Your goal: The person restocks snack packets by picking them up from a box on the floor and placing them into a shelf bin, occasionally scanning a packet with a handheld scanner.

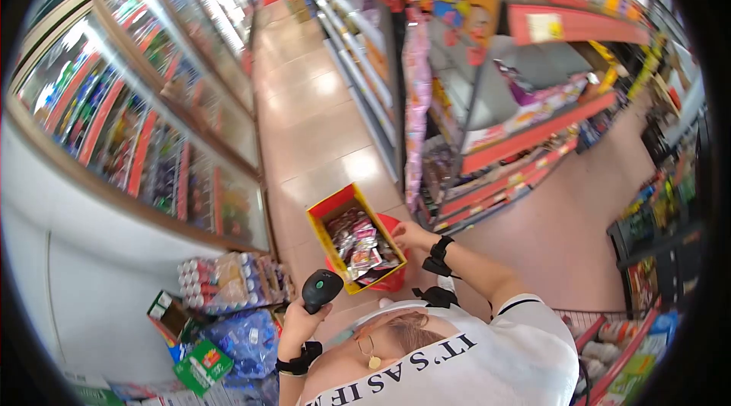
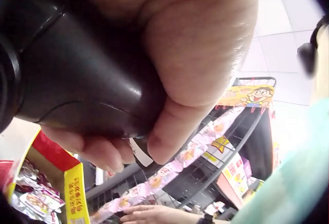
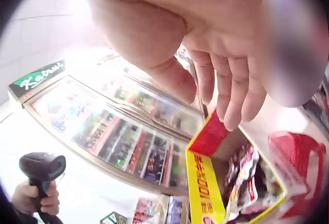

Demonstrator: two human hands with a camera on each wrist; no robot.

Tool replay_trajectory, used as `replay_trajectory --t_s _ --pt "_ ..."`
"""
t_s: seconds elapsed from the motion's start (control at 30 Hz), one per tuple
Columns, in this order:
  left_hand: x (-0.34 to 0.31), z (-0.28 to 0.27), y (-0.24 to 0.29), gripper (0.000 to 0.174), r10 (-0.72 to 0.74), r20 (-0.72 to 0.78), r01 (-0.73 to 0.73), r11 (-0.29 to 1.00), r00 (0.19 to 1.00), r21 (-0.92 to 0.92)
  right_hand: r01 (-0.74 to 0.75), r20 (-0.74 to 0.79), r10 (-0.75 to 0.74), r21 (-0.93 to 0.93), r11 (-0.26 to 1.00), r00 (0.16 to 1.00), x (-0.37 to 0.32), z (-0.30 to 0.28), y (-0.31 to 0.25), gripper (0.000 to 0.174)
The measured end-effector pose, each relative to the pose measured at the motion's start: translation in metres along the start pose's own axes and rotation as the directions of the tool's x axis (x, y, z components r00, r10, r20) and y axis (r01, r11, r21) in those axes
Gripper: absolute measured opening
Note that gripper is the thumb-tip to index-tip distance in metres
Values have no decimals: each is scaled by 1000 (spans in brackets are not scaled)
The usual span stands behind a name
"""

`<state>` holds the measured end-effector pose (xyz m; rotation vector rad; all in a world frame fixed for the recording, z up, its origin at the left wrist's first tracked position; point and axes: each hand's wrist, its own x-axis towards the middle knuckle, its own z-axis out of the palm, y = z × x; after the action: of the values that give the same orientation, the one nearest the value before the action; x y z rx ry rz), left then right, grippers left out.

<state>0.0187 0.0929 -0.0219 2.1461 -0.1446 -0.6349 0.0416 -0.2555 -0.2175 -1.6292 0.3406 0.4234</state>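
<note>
In the head view my left hand (image 1: 300, 324) grips a black handheld barcode scanner (image 1: 322, 289), held up left of a yellow and red cardboard box (image 1: 323, 241). The left wrist view shows thumb and fingers wrapped round the scanner's dark body (image 2: 92, 75). Shiny snack packets (image 1: 364, 247) lie heaped inside the box, which rests on a red stool (image 1: 393, 281). My right hand (image 1: 412, 235) is at the box's right side. Its fingers, loosely bent and holding nothing in the right wrist view, hang over the box's edge (image 3: 203, 188).
Glass-door drink fridges (image 1: 137, 94) line the left. Below them stand shrink-wrapped drink packs (image 1: 221, 280) and a green box (image 1: 203, 366). A snack shelf (image 1: 533, 132) rises ahead on the right, with a tiled aisle (image 1: 304, 101) between. A cart (image 1: 620, 353) holding goods is at lower right.
</note>
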Motion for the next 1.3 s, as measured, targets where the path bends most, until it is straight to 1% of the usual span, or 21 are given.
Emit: replay_trajectory --t_s 0.07,0.13,0.17,0.2,0.27,0.33,0.4,0.47,0.5,0.53,0.63,0.7,0.73,0.8,0.83,0.9,1.07,1.17,1.23,1.27,1.3 --pt "15 13 26 28 -28 82 13 985 996 171 160 -93 -157 36 986 983 -37 -34 -27 17" --pt "28 30 46 29 6 134 -30 983 991 179 360 -230 -380 -124 925 896 -78 -70 -57 15" --pt "32 40 57 29 50 172 -78 984 984 157 392 -261 -397 -72 917 880 -110 -84 -89 15" --pt "36 49 66 29 94 206 -123 983 974 133 448 -286 -493 -210 869 822 -123 -105 -98 14" --pt "44 69 78 30 143 234 -170 980 962 101 341 -355 -452 -333 879 818 -159 -127 -125 13" --pt "52 88 88 34 220 268 -238 971 938 34 425 -407 -536 -334 841 739 -225 -151 -184 13" --pt "54 104 104 35 251 267 -267 963 930 24 484 -399 -575 -313 817 714 -259 -176 -207 11" --pt "54 117 119 36 276 263 -290 957 924 14 575 -463 -633 -282 768 620 -276 -202 -224 11" --pt "52 122 127 36 265 250 -287 956 931 58 508 -451 -728 -524 684 517 -282 -219 -236 11" --pt "51 128 132 35 253 236 -283 954 938 101 489 -478 -788 -618 616 388 -282 -232 -246 11" --pt "54 143 136 33 218 272 -237 971 937 40 366 -502 -781 -694 620 371 -273 -277 -268 11" --pt "47 151 147 32 228 248 -244 969 942 36 156 -340 -900 -907 390 275 -254 -303 -275 14" --pt "46 154 154 31 244 226 -257 966 943 31 164 -332 -904 -909 383 268 -243 -315 -277 14" --pt "45 162 154 31 258 198 -270 962 946 34 -96 -284 -795 -956 277 535 -222 -333 -281 17" --pt "45 166 151 31 267 182 -278 960 946 38 -89 -279 -800 -958 274 531 -214 -339 -285 17" --pt "46 172 145 31 271 165 -283 958 948 53 -130 -337 -495 -905 405 801 -201 -347 -289 21" --pt "43 184 136 28 173 125 -170 985 977 -36 -12 -195 -415 -914 405 889 -170 -365 -275 18" --pt "39 188 136 26 164 105 -161 986 981 -40 82 -188 -422 -836 543 887 -168 -365 -274 18" --pt "34 189 142 27 182 117 -178 983 976 -43 48 -122 -246 -808 588 962 -172 -363 -279 16" --pt "33 190 140 27 173 115 -169 985 978 -44 51 -114 -241 -807 588 964 -174 -363 -279 16" --pt "34 191 140 26 157 109 -159 987 982 9 96 -107 -247 -721 687 963 -176 -363 -280 16"
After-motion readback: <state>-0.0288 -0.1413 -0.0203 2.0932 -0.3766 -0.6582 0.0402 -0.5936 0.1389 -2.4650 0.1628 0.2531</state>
